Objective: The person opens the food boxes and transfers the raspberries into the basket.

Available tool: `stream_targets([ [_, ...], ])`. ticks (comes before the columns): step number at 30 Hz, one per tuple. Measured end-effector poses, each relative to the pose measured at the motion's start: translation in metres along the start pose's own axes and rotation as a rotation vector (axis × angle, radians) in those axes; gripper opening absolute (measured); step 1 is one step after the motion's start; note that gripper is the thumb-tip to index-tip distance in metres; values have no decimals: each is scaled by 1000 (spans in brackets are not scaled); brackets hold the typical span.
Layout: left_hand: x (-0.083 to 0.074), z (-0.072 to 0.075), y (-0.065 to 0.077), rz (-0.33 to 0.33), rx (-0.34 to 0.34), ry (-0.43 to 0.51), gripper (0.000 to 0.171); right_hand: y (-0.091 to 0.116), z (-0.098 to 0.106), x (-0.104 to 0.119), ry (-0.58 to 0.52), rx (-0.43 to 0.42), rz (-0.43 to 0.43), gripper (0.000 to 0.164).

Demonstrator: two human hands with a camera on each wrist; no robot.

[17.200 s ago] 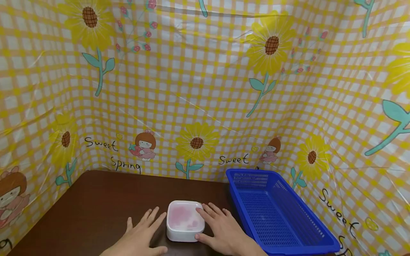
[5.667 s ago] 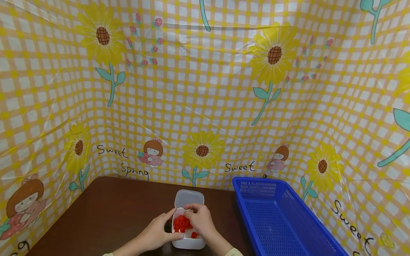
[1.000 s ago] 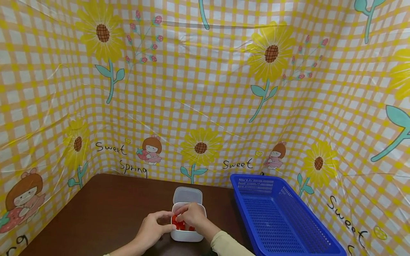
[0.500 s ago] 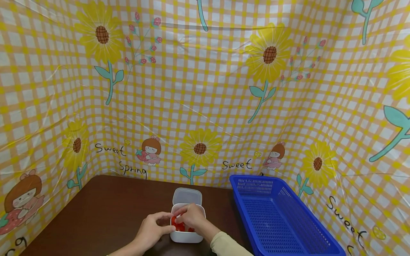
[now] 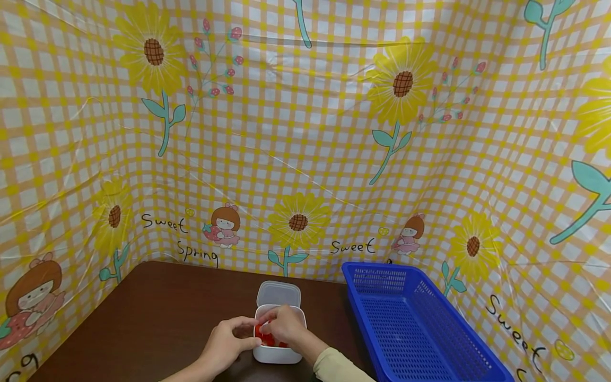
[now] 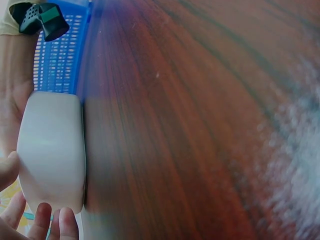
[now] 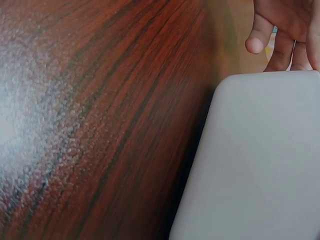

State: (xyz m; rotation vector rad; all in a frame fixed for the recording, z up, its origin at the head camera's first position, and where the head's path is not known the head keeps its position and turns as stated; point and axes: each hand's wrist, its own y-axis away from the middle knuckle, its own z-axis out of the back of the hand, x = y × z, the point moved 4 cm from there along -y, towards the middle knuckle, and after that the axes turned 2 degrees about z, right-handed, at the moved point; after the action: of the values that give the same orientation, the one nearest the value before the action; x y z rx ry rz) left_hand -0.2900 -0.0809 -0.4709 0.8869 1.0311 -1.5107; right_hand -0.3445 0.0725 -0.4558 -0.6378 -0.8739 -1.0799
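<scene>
A white plastic box (image 5: pixel 278 355) stands on the table, its translucent lid (image 5: pixel 279 293) lying behind it. Several small red pieces (image 5: pixel 268 340) lie inside. My left hand (image 5: pixel 225 339) holds the box at its left side, thumb at the front and fingers farther back. In the left wrist view its fingertips (image 6: pixel 43 212) press against the outside of the box. My right hand (image 5: pixel 288 326) reaches over the right part into the box, fingers curled down. Its thumb and forefinger pinch at a red piece near the left wall; the other fingertips are hidden.
A blue plastic basket (image 5: pixel 406 334) with slotted sides stands to the right, close to the cloth wall. The dark brown table (image 5: pixel 157 318) extends left. Yellow checked cloth (image 5: pixel 310 132) encloses the back and sides. A black device (image 6: pixel 44 21) sits on the right wrist.
Over the last second both hands stay almost still, the right fingers shifting slightly. Earlier the box was covered with both hands spread beside it; since then it was uncovered, showing the red pieces.
</scene>
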Motion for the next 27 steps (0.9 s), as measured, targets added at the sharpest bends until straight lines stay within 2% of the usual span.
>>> stream_targets([
  [9,2,-1,-1,-1,9,6,44,-2,-3,-2,-32,41,-5,10],
  [16,3,0,-2,-3,6,8,44,-2,-3,-2,-41,38,-8,9],
  [27,2,0,-1,-4,1,-39,43,-1,-2,-1,-37,50,1,12],
])
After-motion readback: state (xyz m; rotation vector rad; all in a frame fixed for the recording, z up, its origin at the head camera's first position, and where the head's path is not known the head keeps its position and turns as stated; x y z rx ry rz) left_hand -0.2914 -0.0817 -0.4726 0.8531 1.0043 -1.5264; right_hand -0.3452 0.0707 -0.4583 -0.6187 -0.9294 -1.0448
